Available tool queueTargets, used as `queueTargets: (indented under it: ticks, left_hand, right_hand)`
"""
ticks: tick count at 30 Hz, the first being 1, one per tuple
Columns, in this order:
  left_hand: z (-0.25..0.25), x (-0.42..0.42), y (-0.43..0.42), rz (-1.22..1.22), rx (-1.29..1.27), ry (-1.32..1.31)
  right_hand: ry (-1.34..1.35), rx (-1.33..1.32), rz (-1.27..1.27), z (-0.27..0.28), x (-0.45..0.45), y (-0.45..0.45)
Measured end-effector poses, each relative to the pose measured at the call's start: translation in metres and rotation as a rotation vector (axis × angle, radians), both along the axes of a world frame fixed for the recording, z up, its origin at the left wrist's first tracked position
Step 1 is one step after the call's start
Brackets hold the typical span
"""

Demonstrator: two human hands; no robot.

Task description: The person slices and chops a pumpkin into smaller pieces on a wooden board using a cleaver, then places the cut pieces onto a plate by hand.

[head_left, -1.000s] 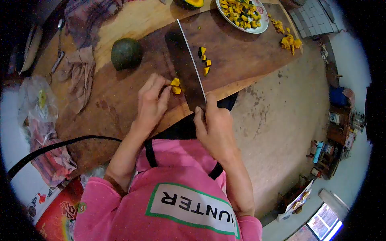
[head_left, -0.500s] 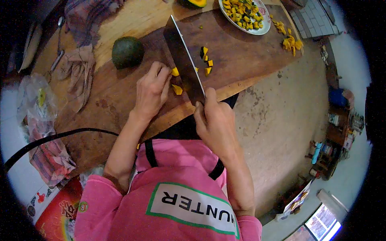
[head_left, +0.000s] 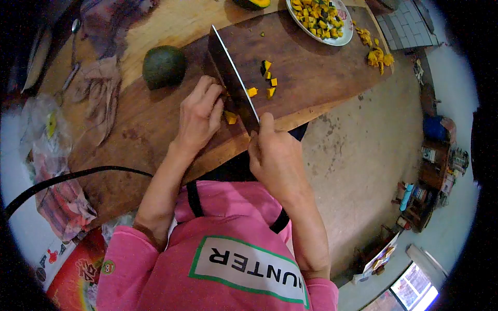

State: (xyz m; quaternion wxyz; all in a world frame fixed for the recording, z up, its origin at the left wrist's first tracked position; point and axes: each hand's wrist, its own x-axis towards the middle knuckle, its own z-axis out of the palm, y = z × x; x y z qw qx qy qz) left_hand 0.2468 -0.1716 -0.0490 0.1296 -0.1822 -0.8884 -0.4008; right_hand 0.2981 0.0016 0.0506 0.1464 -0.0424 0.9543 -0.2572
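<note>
My right hand (head_left: 277, 158) is wrapped round the handle of a cleaver (head_left: 233, 78), its broad blade standing on edge on the wooden cutting board (head_left: 316, 78). Just left of the blade, my left hand (head_left: 201, 111) is closed, its curled fingertips pressed on a pumpkin piece that they and the blade mostly hide. Another pumpkin piece (head_left: 230, 117) lies beside those fingers. To the right of the blade sit a loose cube (head_left: 252, 92) and several more pumpkin cubes (head_left: 271, 82). A dark green pumpkin chunk (head_left: 164, 67) rests skin up beyond my left hand.
A white plate (head_left: 348, 35) of diced pumpkin stands at the far right of the board, near a pile of pumpkin scraps (head_left: 378, 58). Another cut pumpkin piece (head_left: 252, 4) is at the top edge. Left are a brown cloth (head_left: 101, 93), a spoon (head_left: 76, 26) and a plastic bag (head_left: 49, 124).
The cleaver has shifted slightly left, and a cube now shows on its right side. My left fingertips have closed over the pumpkin piece that was visible at them before.
</note>
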Motion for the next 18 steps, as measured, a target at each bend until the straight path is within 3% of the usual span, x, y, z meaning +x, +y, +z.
queueTargets:
  ticks: [3,6,8,12,15,18]
  left_hand:
    - [0.001,0.0,0.0,-0.007,-0.009,-0.06]
    - [0.004,-0.004,0.006,-0.018,0.07,0.04]
    - [0.002,-0.005,0.007,-0.02,0.075,-0.013]
    - [0.0,-0.005,0.007,-0.008,0.089,0.08]
    - [-0.001,-0.007,0.007,-0.065,0.137,-0.126]
    - [0.013,-0.002,0.009,0.01,-0.005,0.072]
  right_hand:
    - [-0.013,0.044,0.009,0.004,-0.004,-0.002]
    - [-0.027,0.163,0.093,0.012,-0.01,-0.008]
    - [0.069,0.146,0.079,-0.011,-0.011,-0.013]
    - [0.135,0.012,0.053,-0.036,-0.012,-0.005]
    - [0.149,-0.084,-0.064,-0.036,-0.012,0.008]
    - [0.262,-0.21,-0.126,-0.026,-0.004,0.014]
